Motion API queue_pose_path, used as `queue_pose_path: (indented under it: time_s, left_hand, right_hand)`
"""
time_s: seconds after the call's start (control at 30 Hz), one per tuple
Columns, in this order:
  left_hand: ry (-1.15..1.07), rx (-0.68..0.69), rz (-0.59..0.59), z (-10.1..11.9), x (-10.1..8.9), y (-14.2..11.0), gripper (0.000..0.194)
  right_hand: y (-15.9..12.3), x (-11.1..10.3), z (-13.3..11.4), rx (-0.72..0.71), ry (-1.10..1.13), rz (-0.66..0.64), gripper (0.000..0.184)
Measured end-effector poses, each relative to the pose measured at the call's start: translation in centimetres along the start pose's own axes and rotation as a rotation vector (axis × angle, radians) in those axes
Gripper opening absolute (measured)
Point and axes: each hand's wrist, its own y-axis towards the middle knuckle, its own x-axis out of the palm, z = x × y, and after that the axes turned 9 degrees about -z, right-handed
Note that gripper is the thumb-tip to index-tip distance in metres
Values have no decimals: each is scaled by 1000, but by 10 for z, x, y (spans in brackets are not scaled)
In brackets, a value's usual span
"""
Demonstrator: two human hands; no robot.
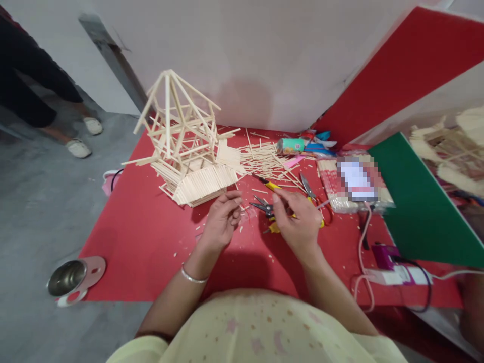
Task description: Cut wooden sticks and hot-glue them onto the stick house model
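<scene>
One pale wooden-stick tower [181, 131] crowds the red table [132, 252]'s far-left corner. The curled left hand [222, 219] is near it; the right hand [300, 221], apart, is at one pair of black-bladed snips [264, 206]. I can't tell either grip.

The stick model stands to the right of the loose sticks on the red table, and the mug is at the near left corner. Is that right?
Not quite: the head view shows the stick model left of the loose sticks. The red table and mug are right.

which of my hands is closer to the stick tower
Left. Your left hand is just in front of the tower, near its right side; your right hand is farther right, by the pliers.
</scene>
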Motion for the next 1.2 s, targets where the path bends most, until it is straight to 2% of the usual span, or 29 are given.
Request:
queue_pose_path:
  time_s: [0.1, 0.17, 0.27, 0.37, 0.43, 0.53, 0.63, 0.8, 0.9, 1.0, 1.2]
  left_hand:
    - [313, 67, 135, -8, -25, -18, 27]
    - [484, 105, 178, -10, -42, -29, 30]
    - [869, 197, 159, -7, -57, -38, 37]
    - [1289, 320, 87, -5, -61, -37, 18]
    - [1446, 334, 49, -7, -58, -32, 13]
    - [1549, 251, 29, -13, -53, -28, 19]
    - [1571, 180, 75, -14, -55, -29, 21]
    - [1592, 223, 203, -1, -68, -38, 18]
    - [1591, 254, 118, -1, -69, -41, 16]
    - [1591, 218, -15, -17, -60, -40, 15]
    - [1868, 135, -53, -54, -47, -34, 16]
  right_hand:
    - [-32, -21, 17, 118, -43, -36, 23]
    - [-53, -30, 25, 174, -61, -62, 24]
    - [-76, -35, 32, 193, -82, -86, 23]
    - [-88, -37, 35, 164, -85, -118, 21]
    - [-91, -39, 37, 147, -94, -131, 20]
    - [-93, -45, 41, 145, -115, -116, 20]
    - [-95, -51, 45, 153, -121, -113, 19]
    - [-93, -51, 46, 95, -145, -112, 16]
    - [-89, -46, 38, 16, -82, -135, 14]
    - [-85, -39, 28, -9, 26, -202, 14]
    - [-82, -33, 17, -9, 80, -275, 17]
